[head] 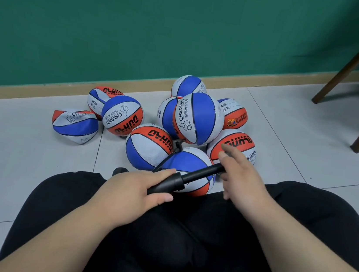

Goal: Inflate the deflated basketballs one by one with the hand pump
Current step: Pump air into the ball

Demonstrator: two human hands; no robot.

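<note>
— The left hand [135, 189] is wrapped round the barrel of the black plastic hand pump [181, 180], thumb underneath and fingers curled over the top.

— And the right hand [241, 178]?

— It sits at the far end, where the pump's rod runs in under the palm. The fingers are blurred and look loosely stretched out, so there is no telling whether it grips the handle.

— Where's the ball?

— A blue, white and orange rubber basketball [193, 160] lies on the floor between the person's knees, right under the pump. A thin black hose [166, 157] loops from the pump up over its top. The tip is too small to judge.

— Plenty more behind it.

— Yes, a cluster of matching basketballs [199, 118] is heaped on the grey tiled floor [23, 149] near the green wall [142, 28]. Off to the left lies a crumpled, flat ball [75, 125]. Dark wooden chair legs [354, 67] stand at the right.
</note>
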